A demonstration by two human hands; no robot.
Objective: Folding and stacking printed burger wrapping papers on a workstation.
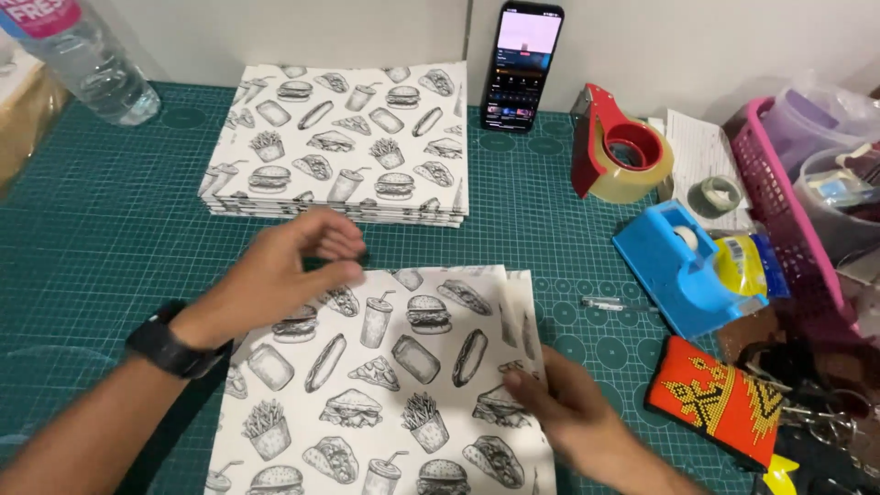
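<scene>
The left hand [289, 266] is held just above the printed paper sheet [385, 385], fingers loosely curled around nothing. The sheet is spread on the green desk [92, 247], its folded right edge pinched by the right hand [568, 412].

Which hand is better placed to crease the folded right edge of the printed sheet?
Right, probably. The right hand already rests on the folded right flap of the printed sheet. The left hand hovers over the sheet's upper left corner.
</scene>
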